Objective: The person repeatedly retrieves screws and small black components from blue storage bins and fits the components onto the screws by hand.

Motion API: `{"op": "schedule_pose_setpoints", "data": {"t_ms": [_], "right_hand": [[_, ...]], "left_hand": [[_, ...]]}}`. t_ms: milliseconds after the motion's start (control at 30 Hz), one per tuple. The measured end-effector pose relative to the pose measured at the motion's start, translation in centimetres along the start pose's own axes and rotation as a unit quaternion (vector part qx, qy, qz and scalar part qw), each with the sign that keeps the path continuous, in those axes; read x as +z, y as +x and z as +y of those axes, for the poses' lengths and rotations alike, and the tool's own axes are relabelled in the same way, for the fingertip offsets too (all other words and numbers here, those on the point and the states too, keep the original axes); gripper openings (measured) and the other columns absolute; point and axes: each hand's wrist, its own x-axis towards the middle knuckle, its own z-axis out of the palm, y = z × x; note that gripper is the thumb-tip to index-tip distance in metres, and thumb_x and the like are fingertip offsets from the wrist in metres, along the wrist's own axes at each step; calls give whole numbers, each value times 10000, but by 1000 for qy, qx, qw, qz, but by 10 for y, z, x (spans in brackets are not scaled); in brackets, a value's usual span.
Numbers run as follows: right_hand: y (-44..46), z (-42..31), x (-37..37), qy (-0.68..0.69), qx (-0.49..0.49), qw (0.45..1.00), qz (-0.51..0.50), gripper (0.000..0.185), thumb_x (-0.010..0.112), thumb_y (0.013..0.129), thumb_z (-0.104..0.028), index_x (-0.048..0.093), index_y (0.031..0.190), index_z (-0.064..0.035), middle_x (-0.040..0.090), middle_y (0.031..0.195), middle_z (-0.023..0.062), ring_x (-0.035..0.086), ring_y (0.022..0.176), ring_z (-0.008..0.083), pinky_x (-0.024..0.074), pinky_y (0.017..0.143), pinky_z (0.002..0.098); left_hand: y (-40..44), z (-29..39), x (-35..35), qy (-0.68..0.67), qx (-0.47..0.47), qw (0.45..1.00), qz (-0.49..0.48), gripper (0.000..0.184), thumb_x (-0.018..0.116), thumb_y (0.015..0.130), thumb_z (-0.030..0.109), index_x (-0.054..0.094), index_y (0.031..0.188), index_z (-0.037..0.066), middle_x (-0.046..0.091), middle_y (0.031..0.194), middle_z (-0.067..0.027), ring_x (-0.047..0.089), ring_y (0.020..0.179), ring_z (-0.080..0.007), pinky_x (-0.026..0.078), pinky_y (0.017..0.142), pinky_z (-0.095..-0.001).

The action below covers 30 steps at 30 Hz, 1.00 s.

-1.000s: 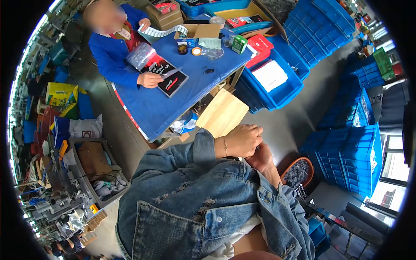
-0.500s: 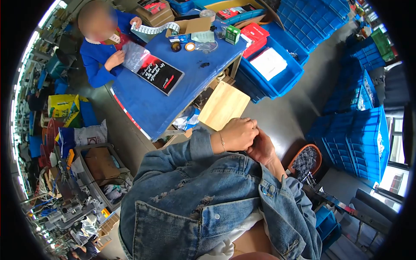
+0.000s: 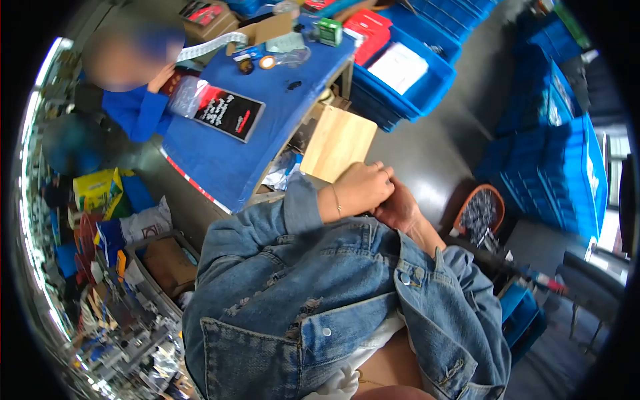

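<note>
My left hand (image 3: 362, 189) and my right hand (image 3: 400, 208) meet in front of my denim jacket (image 3: 287, 280). The left one, with a bracelet at its wrist, has its fingers curled over the fingers of the right. Both are closed, and whatever may be between them is hidden. Just beyond them stands a light wooden board (image 3: 339, 143), like a stool top. Past it, a person in blue (image 3: 137, 110) has a hand near a clear plastic bag and a black and red printed package (image 3: 230, 112) on the blue table (image 3: 220, 163).
Blue crates (image 3: 427, 90) holding red and white packs stand beside the table. More blue crates (image 3: 543, 177) are stacked at the right, near an orange-rimmed basket (image 3: 459, 217). A grey bin (image 3: 150, 283) with cardboard sits at the left, beside sacks and machinery.
The view has shifted, so the table and crates sit higher and further left. The other person's hand has moved off the printed package toward the bag. My hands stay together.
</note>
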Motion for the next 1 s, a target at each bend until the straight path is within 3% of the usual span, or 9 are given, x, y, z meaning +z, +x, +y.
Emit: {"op": "schedule_pose_setpoints", "data": {"t_ms": [67, 133, 167, 200, 300, 400, 533, 633, 1000], "right_hand": [[-9, -1, 13, -13, -31, 998, 44, 480, 239, 971, -457, 464, 1191, -94, 571, 1069, 69, 568, 946, 186, 500, 782, 329], [-14, -6, 16, -4, -34, 999, 29, 449, 250, 976, -424, 467, 1189, -93, 569, 1073, 60, 566, 949, 172, 502, 788, 320], [-17, -8, 10, 9, -27, 1000, -8, 423, 259, 980, -396, 470, 1185, -92, 567, 1078, 57, 564, 951, 165, 502, 794, 316], [-16, -7, 4, 29, -43, 998, -24, 401, 265, 981, -362, 477, 1172, -81, 571, 1066, 63, 573, 932, 163, 506, 792, 319], [-19, -7, 16, 57, -81, 995, 12, 351, 274, 982, -281, 498, 1138, -61, 577, 1042, 72, 583, 903, 167, 513, 792, 321], [-18, -8, 6, 58, -80, 995, -8, 342, 301, 976, -292, 494, 1142, -63, 558, 1080, 63, 573, 923, 172, 525, 790, 308], [-19, -8, 1, 50, -69, 995, -57, 425, 329, 963, -391, 479, 1164, -48, 548, 1086, 71, 582, 911, 174, 536, 784, 305], [-24, -9, 20, 55, -51, 997, 37, 501, 319, 955, -453, 458, 1183, -29, 551, 1052, 78, 584, 904, 179, 540, 763, 312], [-13, -5, 20, 0, -42, 999, -4, 385, 301, 968, -332, 505, 1101, -34, 579, 980, 82, 602, 824, 178, 541, 740, 283]], "left_hand": [[3, 1, -1, -8, 16, 999, 27, 163, 651, 584, 220, 629, 707, 114, 573, 817, -19, 573, 841, -196, 497, 660, -303], [7, -8, -7, 63, 135, 989, 28, 132, 632, 629, 230, 621, 705, 123, 548, 719, 17, 573, 785, -184, 477, 623, -327], [8, -3, -15, -52, 10, 998, 43, 95, 615, 677, 204, 617, 714, 116, 562, 736, -20, 580, 768, -215, 480, 625, -331], [10, -1, -21, -116, -29, 992, 45, 91, 605, 713, 169, 617, 740, 83, 576, 757, -54, 588, 745, -247, 479, 616, -340], [12, -4, -24, -235, -113, 964, 50, 137, 656, 709, 97, 649, 839, 53, 632, 800, -74, 598, 724, -246, 478, 602, -333], [13, -5, -22, -266, -108, 956, 57, 160, 671, 702, 87, 658, 860, 63, 645, 809, -69, 596, 734, -235, 482, 594, -319], [19, 0, -11, -104, -19, 992, 68, 119, 682, 689, 133, 651, 802, 110, 641, 776, -13, 582, 742, -209, 489, 603, -310], [19, -2, -6, -39, 6, 999, 19, 102, 683, 675, 165, 635, 761, 138, 622, 744, 17, 555, 731, -185, 480, 605, -290], [3, 2, -17, 34, 56, 980, 190, 231, 613, 636, 141, 676, 850, 80, 646, 872, 21, 542, 659, -140, 439, 563, -260]]}}
